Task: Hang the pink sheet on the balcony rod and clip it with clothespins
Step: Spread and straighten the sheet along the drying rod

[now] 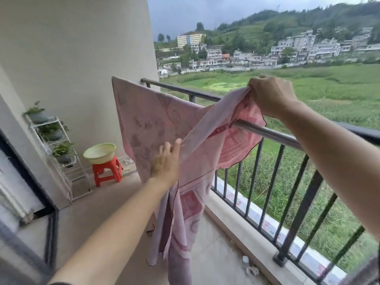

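One hand (269, 95), right, clutches pink sheet (148, 120).

Wall: on your left, a plain off-white plaster wall (72, 48).
Floor: below you, a grey concrete balcony floor (98, 202).
Furniture: a white wire plant rack (59, 140); beside it, a red plastic stool (107, 169) carrying a pale green basin (99, 153).
Outlook: past the black metal bar railing (287, 202) you see green fields (329, 89), hillside houses (298, 48) and an overcast sky (195, 11).

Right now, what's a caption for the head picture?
Right hand grips pink sheet above the rod; left hand touches it.
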{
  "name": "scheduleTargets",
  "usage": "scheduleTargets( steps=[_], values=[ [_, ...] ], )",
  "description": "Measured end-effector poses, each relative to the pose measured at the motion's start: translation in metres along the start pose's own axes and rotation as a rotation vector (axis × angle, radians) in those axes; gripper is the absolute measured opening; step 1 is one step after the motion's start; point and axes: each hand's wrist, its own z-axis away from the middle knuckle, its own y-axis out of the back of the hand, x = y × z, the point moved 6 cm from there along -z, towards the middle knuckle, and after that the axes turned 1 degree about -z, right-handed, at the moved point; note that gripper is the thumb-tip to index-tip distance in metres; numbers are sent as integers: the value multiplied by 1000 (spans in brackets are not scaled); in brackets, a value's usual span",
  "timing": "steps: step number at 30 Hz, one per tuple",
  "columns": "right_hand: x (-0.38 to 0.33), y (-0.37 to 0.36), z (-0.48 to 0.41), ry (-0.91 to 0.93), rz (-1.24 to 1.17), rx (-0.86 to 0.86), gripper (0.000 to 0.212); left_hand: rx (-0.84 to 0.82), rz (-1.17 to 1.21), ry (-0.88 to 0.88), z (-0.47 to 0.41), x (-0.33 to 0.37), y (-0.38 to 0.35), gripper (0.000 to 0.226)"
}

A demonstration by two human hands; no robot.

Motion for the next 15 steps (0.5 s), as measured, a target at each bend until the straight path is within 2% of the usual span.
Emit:
scheduleTargets(
  steps=[3, 5, 8, 9, 11, 13, 15],
  values=[
    [49, -12, 20, -223, -27, -166, 23, -409, 117, 272, 28, -32, -59, 31],
    [78, -13, 32, -417, 2, -209, 20, -547, 291, 305, 32, -28, -62, 42],
    [93, -19, 42, -636, -73, -328, 18, -464, 493, 126, 14, 12, -13, 45],
    [91, -24, 42, -672, -160, -366, 17, -418, 603, 69, 10, 29, 9, 43],
    [78, -30, 47, -784, -503, -451, 18, -310, 885, 5, -1, 52, 53, 40],
    [64, -25, 41, -767, -724, -378, 38, -197, 1128, 18, -17, 63, 90, 34],
    [46, 3, 46, -612, -681, -151, 50, -130, 1357, 59, -34, 71, 122, 29]
  ],
)
